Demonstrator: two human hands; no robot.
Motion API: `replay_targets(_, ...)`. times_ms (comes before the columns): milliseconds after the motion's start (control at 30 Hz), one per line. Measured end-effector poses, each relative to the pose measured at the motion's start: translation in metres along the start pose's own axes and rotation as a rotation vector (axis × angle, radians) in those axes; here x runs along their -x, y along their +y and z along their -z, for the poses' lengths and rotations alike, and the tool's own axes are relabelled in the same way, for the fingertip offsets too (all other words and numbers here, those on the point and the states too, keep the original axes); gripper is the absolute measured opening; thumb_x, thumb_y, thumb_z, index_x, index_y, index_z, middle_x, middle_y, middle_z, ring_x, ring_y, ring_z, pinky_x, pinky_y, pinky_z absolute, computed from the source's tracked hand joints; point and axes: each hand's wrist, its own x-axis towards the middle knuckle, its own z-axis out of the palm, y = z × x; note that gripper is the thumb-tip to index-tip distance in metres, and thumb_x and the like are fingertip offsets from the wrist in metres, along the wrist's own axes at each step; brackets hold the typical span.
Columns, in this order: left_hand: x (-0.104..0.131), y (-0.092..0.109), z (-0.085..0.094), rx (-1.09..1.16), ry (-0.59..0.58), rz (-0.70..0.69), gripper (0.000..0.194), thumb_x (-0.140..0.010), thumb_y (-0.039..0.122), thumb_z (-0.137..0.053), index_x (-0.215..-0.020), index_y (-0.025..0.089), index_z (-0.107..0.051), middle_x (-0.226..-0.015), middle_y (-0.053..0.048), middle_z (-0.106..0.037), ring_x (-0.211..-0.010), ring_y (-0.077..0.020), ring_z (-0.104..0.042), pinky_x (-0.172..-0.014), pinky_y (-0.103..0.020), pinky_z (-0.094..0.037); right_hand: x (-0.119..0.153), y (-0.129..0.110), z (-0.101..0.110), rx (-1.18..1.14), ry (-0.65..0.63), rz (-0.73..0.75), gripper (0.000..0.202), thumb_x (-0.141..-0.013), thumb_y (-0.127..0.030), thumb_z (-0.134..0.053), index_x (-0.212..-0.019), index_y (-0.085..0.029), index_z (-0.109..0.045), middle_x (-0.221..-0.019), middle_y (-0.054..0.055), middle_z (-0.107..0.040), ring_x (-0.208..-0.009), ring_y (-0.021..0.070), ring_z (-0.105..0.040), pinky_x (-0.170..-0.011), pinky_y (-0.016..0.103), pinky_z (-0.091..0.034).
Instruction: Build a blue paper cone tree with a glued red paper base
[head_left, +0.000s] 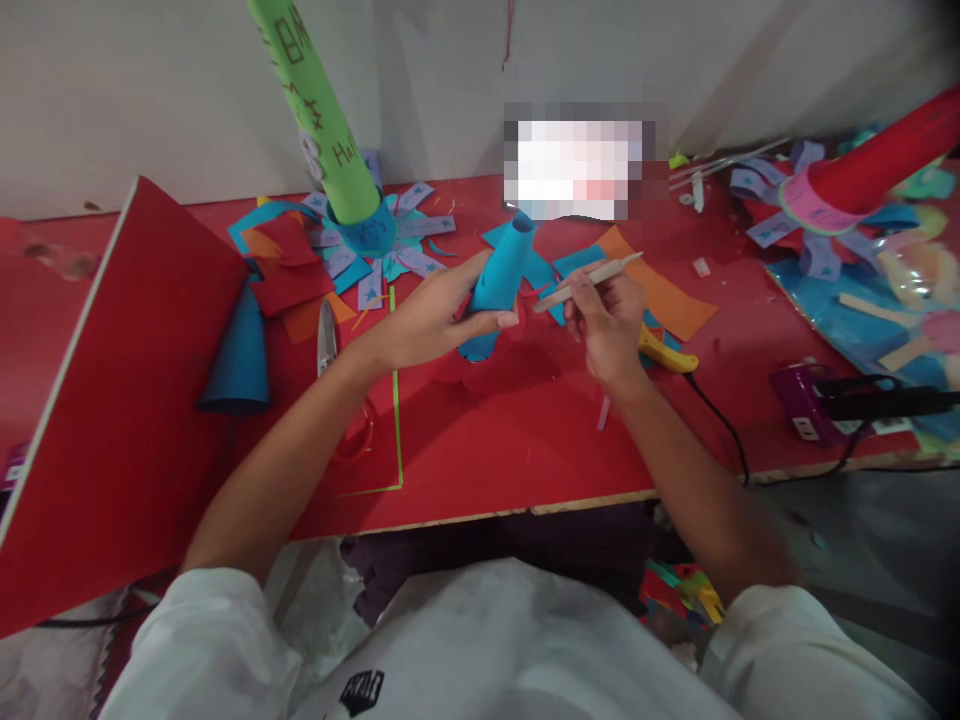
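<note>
My left hand (431, 312) is wrapped round a blue paper cone (501, 268), its narrow open end leaning up and away. The cone's wide end is low over the red table (517, 440). Just right of it, my right hand (611, 325) grips a pale, pen-like stick (556, 295) with a pointed end facing away from the cone. Whether the stick's near end touches anything is unclear. Partly behind my right wrist lies a yellow-handled tool with a black cord (667, 352). Orange paper (675, 300) and blue scraps lie beyond my right hand.
Red-handled scissors (328, 338) lie by my left forearm. Another blue cone (236, 360) stands beside an upright red board (112, 400). A green paper tube (330, 130) rises at the back left, a red tube (892, 150) at the right. A purple power block (806, 405) sits at right.
</note>
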Motion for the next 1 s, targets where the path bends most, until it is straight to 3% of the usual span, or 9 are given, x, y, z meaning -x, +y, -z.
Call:
replay_targets(267, -0.001, -0.003, 0.012, 0.018, 0.187, -0.075, 0.045, -0.094, 0.067, -0.069, -0.109, 0.026, -0.064, -0.101, -0.005, -0.073, -0.101, -0.0242, -0.073, -0.087, -0.040, -0.062, -0.003, 0.002, 0.001, -0.023, 0.036, 0.032, 0.045, -0.090, -0.070, -0.071, -0.081, -0.027, -0.063, -0.056, -0.006, -0.049, -0.043, 0.0106, -0.037, -0.045, 0.030, -0.026)
replay_targets(367, -0.004, -0.007, 0.008, 0.061, 0.269, -0.074, 0.046, -0.094, 0.068, -0.069, -0.111, 0.027, -0.060, -0.104, -0.005, -0.072, -0.104, -0.0245, -0.073, -0.087, -0.041, -0.061, -0.003, 0.001, 0.003, -0.009, 0.043, 0.041, 0.044, -0.092, -0.070, -0.069, -0.082, -0.027, -0.063, -0.056, -0.006, -0.048, -0.044, 0.0106, -0.038, -0.045, 0.030, -0.027)
replay_targets(533, -0.005, -0.024, -0.025, 0.074, 0.456, -0.046, 0.046, -0.096, 0.062, -0.069, -0.125, 0.031, -0.051, -0.104, -0.002, -0.067, -0.095, -0.0212, -0.071, -0.082, -0.039, -0.058, -0.002, -0.002, 0.005, 0.011, 0.034, 0.059, 0.042, -0.093, -0.069, -0.069, -0.082, -0.029, -0.062, -0.058, -0.005, -0.049, -0.045, 0.0122, -0.041, -0.043, 0.031, -0.028)
replay_targets(667, -0.002, -0.040, -0.057, 0.028, 0.571, 0.070, 0.040, -0.099, 0.055, -0.068, -0.125, 0.031, -0.049, -0.098, 0.000, -0.063, -0.087, -0.0182, -0.066, -0.077, -0.036, -0.054, 0.000, -0.003, 0.004, 0.038, 0.013, 0.077, 0.041, -0.093, -0.067, -0.069, -0.082, -0.029, -0.064, -0.061, -0.004, -0.052, -0.048, 0.0133, -0.045, -0.046, 0.032, -0.034)
replay_targets(767, 0.000, -0.046, -0.068, 0.044, 0.591, 0.122, 0.035, -0.097, 0.050, -0.071, -0.117, 0.030, -0.051, -0.092, 0.001, -0.059, -0.079, -0.0157, -0.061, -0.072, -0.034, -0.052, 0.001, -0.002, 0.004, 0.112, -0.047, 0.090, 0.040, -0.094, -0.067, -0.068, -0.083, -0.028, -0.065, -0.062, -0.003, -0.053, -0.051, 0.0142, -0.047, -0.050, 0.033, -0.037)
replay_targets(1000, -0.001, -0.048, -0.066, 0.070, 0.621, 0.119, 0.029, -0.097, 0.044, -0.072, -0.106, 0.028, -0.051, -0.091, 0.002, -0.056, -0.077, -0.0136, -0.059, -0.073, -0.034, -0.052, 0.009, 0.002, -0.005, 0.445, -0.338, 0.265, 0.039, -0.097, -0.060, -0.066, -0.080, -0.025, -0.070, -0.071, 0.002, -0.067, -0.061, 0.0172, -0.055, -0.062, 0.034, -0.041)
